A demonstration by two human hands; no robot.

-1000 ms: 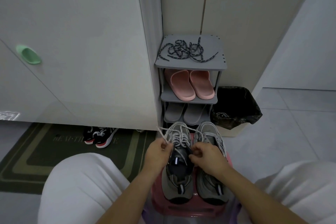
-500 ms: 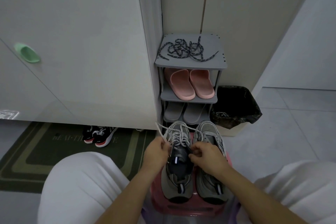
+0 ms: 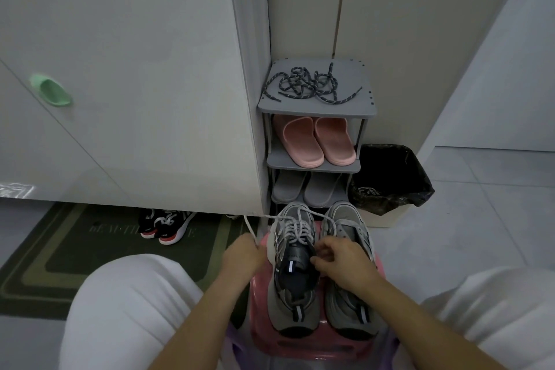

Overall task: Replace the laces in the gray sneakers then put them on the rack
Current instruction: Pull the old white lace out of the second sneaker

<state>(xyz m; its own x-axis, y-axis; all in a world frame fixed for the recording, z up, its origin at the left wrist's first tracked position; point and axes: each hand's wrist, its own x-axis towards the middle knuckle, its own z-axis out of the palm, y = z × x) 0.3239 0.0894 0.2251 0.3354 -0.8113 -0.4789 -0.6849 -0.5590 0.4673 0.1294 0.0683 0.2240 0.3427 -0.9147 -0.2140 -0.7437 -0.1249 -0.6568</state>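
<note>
Two gray sneakers stand side by side on a pink stool (image 3: 312, 342) between my knees. The left sneaker (image 3: 292, 267) carries a pale gray lace (image 3: 295, 228). My left hand (image 3: 243, 255) grips one end of that lace and holds it out to the left of the shoe. My right hand (image 3: 342, 261) pinches the lace at the left sneaker's tongue and partly covers the right sneaker (image 3: 348, 273). A dark speckled lace (image 3: 309, 85) lies tangled on the top shelf of the gray rack (image 3: 318, 109).
Pink slippers (image 3: 315, 141) and gray slippers (image 3: 306, 189) fill the rack's lower shelves. A black-lined bin (image 3: 390, 180) stands right of the rack. Black-and-red sneakers (image 3: 165, 224) sit on a green mat (image 3: 60, 249) under a white cabinet at left.
My left hand has drawn its lace end away from the shoe, out to the left. My right hand stays at the tongue.
</note>
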